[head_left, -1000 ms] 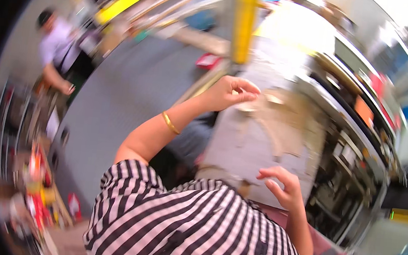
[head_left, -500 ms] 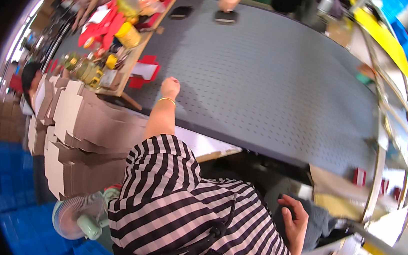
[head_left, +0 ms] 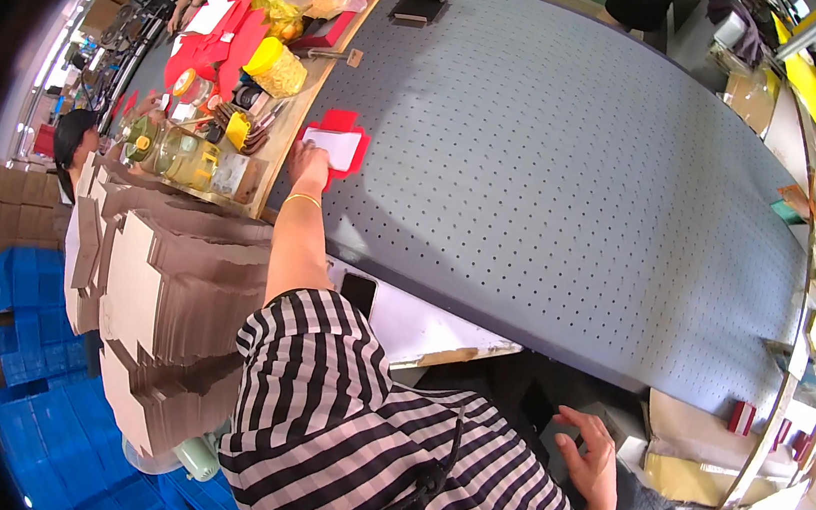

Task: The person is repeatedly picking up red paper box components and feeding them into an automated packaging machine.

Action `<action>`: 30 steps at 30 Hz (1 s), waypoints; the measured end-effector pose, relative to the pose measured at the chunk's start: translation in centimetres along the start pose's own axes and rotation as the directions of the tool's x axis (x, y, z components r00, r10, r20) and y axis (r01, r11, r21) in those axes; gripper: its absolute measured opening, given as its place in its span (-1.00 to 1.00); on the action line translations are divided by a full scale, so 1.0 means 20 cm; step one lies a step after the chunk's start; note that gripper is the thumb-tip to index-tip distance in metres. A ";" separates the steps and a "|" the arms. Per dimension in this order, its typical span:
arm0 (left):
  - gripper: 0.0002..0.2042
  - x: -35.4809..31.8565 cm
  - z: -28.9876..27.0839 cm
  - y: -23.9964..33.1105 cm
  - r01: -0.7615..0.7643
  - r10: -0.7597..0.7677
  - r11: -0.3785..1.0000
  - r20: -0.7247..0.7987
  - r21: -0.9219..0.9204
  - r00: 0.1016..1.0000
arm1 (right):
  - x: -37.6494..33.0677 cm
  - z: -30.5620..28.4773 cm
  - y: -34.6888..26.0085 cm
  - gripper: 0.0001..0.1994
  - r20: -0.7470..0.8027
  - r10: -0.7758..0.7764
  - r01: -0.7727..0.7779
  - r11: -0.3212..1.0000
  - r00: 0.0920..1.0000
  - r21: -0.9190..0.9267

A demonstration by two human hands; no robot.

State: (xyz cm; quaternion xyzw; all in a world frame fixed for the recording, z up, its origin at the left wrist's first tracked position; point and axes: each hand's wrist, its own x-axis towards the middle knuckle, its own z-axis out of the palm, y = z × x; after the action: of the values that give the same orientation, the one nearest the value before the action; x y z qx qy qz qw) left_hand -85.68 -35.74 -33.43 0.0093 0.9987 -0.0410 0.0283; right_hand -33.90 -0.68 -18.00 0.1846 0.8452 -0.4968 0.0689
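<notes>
Busy workshop, holey grey worktop [head_left: 558,171]. Near its left edge, red cutout [head_left: 341,120]: white panel [head_left: 342,148] already on, flaps flat, probably partway. Left hand [head_left: 309,165] there, can't tell if pinching; right hand [head_left: 591,462] loosely spread, empty.

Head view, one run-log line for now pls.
left hand: at edge of red-and-white piece | right hand: open, nothing visible held | grey perforated table: under piece

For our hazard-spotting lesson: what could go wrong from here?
The left hand touches the red-and-white piece, so pressing or dragging might crease it. The phone lies close to the left forearm and might be knocked. The cardboard stack, uneven at its edges, might slip if bumped.
</notes>
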 end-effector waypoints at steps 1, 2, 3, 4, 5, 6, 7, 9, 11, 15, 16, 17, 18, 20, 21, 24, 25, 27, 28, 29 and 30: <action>-0.75 -0.04 0.02 0.03 -0.003 0.003 1.000 -0.005 0.005 1.000 | -0.04 0.01 0.01 -0.62 0.000 -0.026 0.026 1.000 1.000 -0.005; -0.79 -0.07 0.08 0.06 -0.186 0.184 0.981 -0.042 -0.061 0.982 | -0.08 0.02 0.02 -0.62 -0.003 -0.049 0.049 0.999 0.999 -0.010; -0.79 -0.09 0.09 0.13 -0.377 0.368 0.919 -0.095 -0.118 0.925 | -0.13 0.03 0.03 -0.62 -0.024 -0.048 0.048 0.999 0.999 -0.003; -0.74 -0.19 0.07 0.37 -0.331 0.328 0.875 -0.069 -0.353 0.942 | -0.17 0.03 0.04 -0.63 -0.048 -0.046 0.046 0.999 0.998 -0.014; -0.72 -0.30 0.06 0.53 -0.478 0.455 0.707 -0.182 -0.521 0.872 | -0.23 0.03 0.04 -0.63 -0.064 -0.057 0.056 0.998 0.996 -0.024; -0.74 -0.44 -0.02 0.76 -0.316 0.499 0.574 0.016 -0.755 0.867 | -0.30 0.03 0.06 -0.64 -0.109 -0.064 0.060 0.997 0.992 -0.042; -0.78 -0.62 -0.13 0.98 -0.199 0.613 0.403 0.102 -0.893 0.783 | -0.37 0.01 0.08 -0.66 -0.165 -0.062 0.057 0.998 0.984 -0.030; -0.82 -1.07 -0.39 1.34 -0.343 0.856 0.110 -0.086 -0.933 0.509 | -0.56 -0.02 0.13 -0.68 -0.348 -0.022 0.039 0.998 0.937 0.043; -0.86 -1.56 -0.71 1.56 -0.264 0.970 -0.086 -0.141 -0.961 0.198 | -0.80 -0.07 0.23 -0.70 -0.590 -0.083 0.105 0.995 0.803 0.002; -0.87 -2.41 -1.15 1.74 -0.413 0.752 -0.649 -0.455 -0.639 -0.477 | -1.29 -0.16 0.29 -0.59 -0.885 -0.050 0.049 0.998 0.463 -0.031; -0.87 -2.60 -1.21 1.75 -0.363 0.706 -0.684 -0.449 -0.633 -0.548 | -1.41 -0.16 0.29 -0.56 -0.883 -0.069 0.000 0.997 0.464 -0.078; -0.86 -2.77 -1.26 1.76 -0.313 0.624 -0.755 -0.483 -0.577 -0.614 | -1.54 -0.14 0.29 -0.53 -0.880 -0.081 -0.058 0.991 0.468 -0.122; -0.85 -2.96 -1.30 1.77 -0.246 0.530 -0.818 -0.513 -0.521 -0.675 | -1.67 -0.10 0.32 -0.52 -0.887 -0.082 -0.031 0.994 0.454 -0.107; -0.85 -3.29 -1.37 1.75 -0.137 0.427 -0.844 -0.494 -0.519 -0.758 | -1.94 -0.01 0.35 -0.52 -0.889 -0.078 -0.134 0.979 0.451 -0.154; -0.84 -3.45 -1.41 1.73 -0.098 0.385 -0.852 -0.488 -0.515 -0.783 | -2.08 0.04 0.37 -0.52 -0.892 -0.081 -0.138 0.978 0.445 -0.158; -0.85 -3.61 -1.61 1.55 0.055 0.245 -0.817 -0.432 -0.573 -0.868 | -2.27 0.30 0.06 -0.52 -0.940 0.085 -0.122 0.991 0.331 0.046; -0.85 -3.63 -1.68 1.47 0.074 0.244 -0.785 -0.418 -0.615 -0.875 | -2.32 0.36 -0.01 -0.47 -0.936 0.101 -0.052 0.995 0.336 0.089; -0.87 -3.75 -1.79 1.38 0.127 0.175 -0.782 -0.410 -0.610 -0.895 | -2.47 0.44 -0.10 -0.39 -0.929 0.173 0.066 0.976 0.327 0.205; -0.87 -3.82 -1.81 1.34 0.146 0.148 -0.754 -0.382 -0.640 -0.912 | -2.54 0.48 -0.14 -0.39 -0.939 0.187 0.053 0.976 0.287 0.211; -0.88 -3.89 -1.83 1.31 0.158 0.125 -0.726 -0.354 -0.669 -0.927 | -2.62 0.51 -0.18 -0.36 -0.927 0.215 0.073 0.966 0.309 0.248; -0.89 -3.94 -1.84 1.30 0.166 0.095 -0.707 -0.325 -0.687 -0.941 | -2.64 0.54 -0.19 -0.32 -0.918 0.232 0.102 0.956 0.320 0.277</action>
State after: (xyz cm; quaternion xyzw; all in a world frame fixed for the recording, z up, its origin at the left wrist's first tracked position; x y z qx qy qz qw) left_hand -8.58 -8.19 5.49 -0.8862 0.0316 -0.1935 -0.4198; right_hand 12.72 -24.48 -4.39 0.4808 0.6373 -0.4084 -0.4427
